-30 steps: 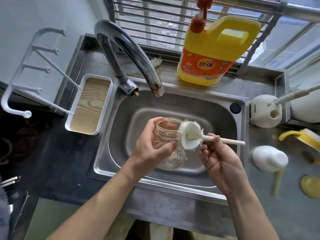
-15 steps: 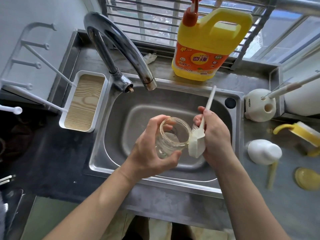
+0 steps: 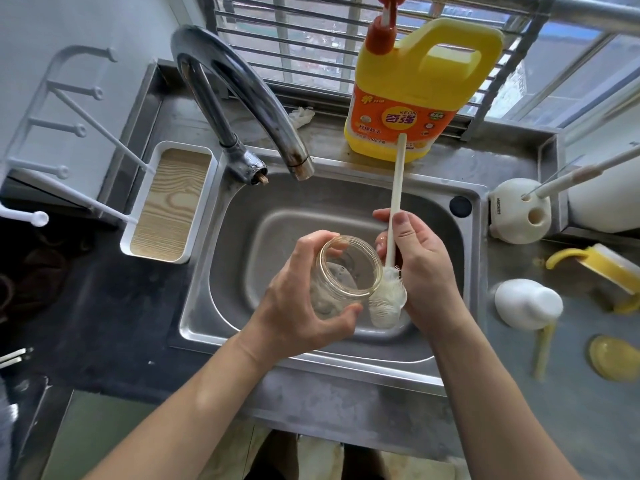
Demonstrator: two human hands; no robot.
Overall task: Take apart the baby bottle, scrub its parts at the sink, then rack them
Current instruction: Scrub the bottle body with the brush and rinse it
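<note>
Bottle (image 3: pixel 346 277) gripped in left hand (image 3: pixel 304 299) over sink (image 3: pixel 460 258) | brush (image 3: pixel 389 289) clasped in right hand (image 3: pixel 426 268), bristles touching bottle rim

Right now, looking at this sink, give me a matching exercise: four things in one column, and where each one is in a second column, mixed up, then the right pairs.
Things
1. glass bottle
2. bottle brush
3. yellow detergent jug
4. wood-lined tray

Places
A. on the ledge behind the sink, by the window
B. held in the right hand, bristles down beside the bottle's mouth
C. on the counter left of the sink
D. held in the left hand over the basin

Pairs: 1-D, 2-B, 3-A, 4-C
</note>
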